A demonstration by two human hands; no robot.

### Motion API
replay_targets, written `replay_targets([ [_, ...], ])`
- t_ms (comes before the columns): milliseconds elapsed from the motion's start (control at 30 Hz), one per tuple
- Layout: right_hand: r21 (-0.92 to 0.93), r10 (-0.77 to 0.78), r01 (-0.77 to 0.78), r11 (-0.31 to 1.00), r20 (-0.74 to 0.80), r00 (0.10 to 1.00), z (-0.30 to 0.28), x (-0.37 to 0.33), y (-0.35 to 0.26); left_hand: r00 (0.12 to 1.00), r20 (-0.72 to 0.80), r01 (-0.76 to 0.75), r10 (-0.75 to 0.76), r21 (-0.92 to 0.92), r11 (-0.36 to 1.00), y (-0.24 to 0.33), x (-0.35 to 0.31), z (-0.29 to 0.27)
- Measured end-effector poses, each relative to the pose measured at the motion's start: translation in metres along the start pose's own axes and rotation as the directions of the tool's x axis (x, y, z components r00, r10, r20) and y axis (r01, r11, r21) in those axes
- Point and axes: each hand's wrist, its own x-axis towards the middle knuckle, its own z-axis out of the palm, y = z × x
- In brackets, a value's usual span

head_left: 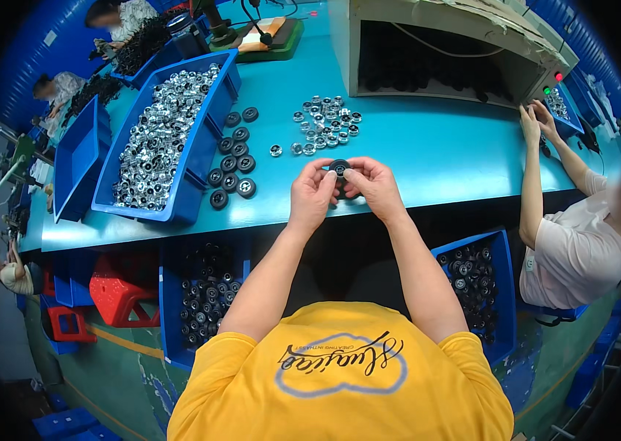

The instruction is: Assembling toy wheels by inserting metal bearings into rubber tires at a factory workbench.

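Note:
A small black toy-like wheel with a spoked hub is held at the table's front edge. My left hand pinches its left side, and my right hand grips it from the right, thumbs on its face. Dark parts show beneath it between my fingers, too hidden to name. Left of my hands, several black wheels lie in a loose group on the turquoise table. Just beyond my hands is a scatter of shiny chrome hubs.
A blue bin full of chrome hubs stands at left, beside another blue bin. Bins of black wheels flank me below the table. A box-like machine stands at the back. A co-worker works at right; red stools are lower left.

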Motion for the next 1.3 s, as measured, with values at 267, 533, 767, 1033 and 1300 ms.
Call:
replay_targets([
  [267,-0.690,-0.492,0.313,0.652,-0.071,0.868,-0.013,-0.012,0.001,0.945,-0.092,-0.134,0.315,0.767,0.627,0.058,0.030,-0.040],
  [533,-0.702,-0.434,0.254,0.665,-0.086,0.897,-0.014,-0.006,0.004,0.995,-0.049,0.050,0.091,0.999,-0.002,0.072,0.142,-0.128],
  [767,-0.696,-0.414,0.216,0.685,-0.129,0.901,-0.015,-0.003,0.007,0.946,0.051,0.028,0.321,0.971,-0.236,0.062,0.131,-0.117],
  [1033,-0.689,-0.411,0.215,0.692,-0.132,0.902,-0.013,-0.004,0.007,0.961,0.141,-0.129,0.238,0.989,-0.067,0.024,0.061,-0.066],
  [1300,-0.704,-0.439,0.236,0.670,-0.119,0.891,-0.015,-0.004,0.006,0.957,0.005,-0.126,0.290,0.907,0.402,0.031,0.050,-0.075],
])
